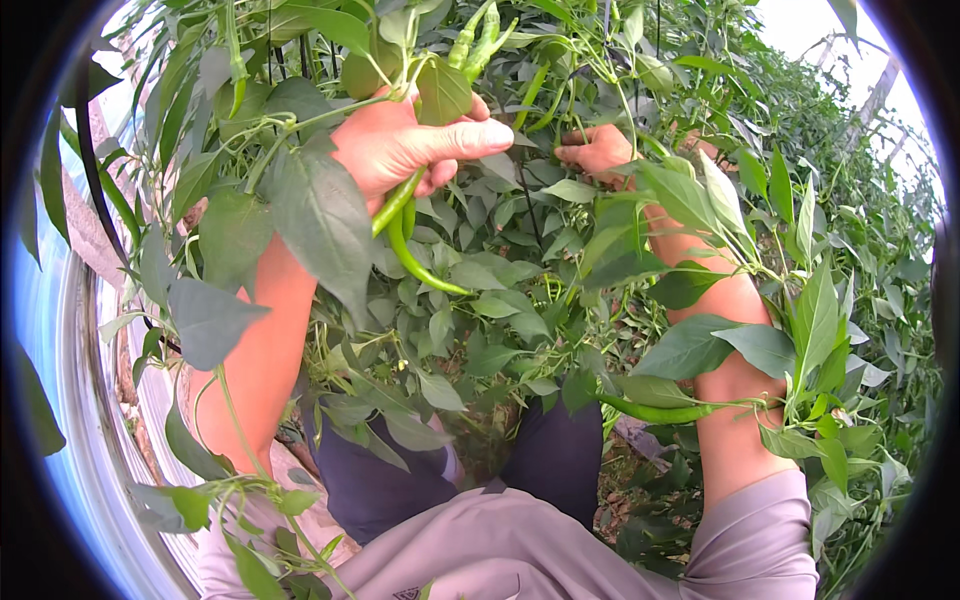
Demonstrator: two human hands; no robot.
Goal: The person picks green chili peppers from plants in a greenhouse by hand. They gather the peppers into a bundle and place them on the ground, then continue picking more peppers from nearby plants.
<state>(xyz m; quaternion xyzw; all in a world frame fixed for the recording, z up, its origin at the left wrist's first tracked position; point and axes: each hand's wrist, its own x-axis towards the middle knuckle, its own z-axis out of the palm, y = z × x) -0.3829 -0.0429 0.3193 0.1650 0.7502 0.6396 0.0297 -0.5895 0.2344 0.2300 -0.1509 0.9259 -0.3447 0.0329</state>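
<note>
Several long green chili peppers (427, 271) are gripped in my left hand (405, 146); their curved ends hang below the palm. Above its fingers, more green chili peppers (480, 45) stick up, at least some seemingly part of the same bunch. To the right, my right hand (600, 154) reaches into the pepper plant with thumb and fingertips close together. Slender green peppers (551, 109) hang just above and left of those fingertips. Whether the fingers pinch a stem is hidden by their angle and the leaves.
Leafy pepper plants (810, 315) surround both forearms. One green pepper (660, 411) hangs beside my right forearm. Another pepper (238, 79) dangles at upper left. A dark cord (94, 165) and shiny plastic sheeting (67, 420) run along the left side. Dark trousers (382, 472) show below.
</note>
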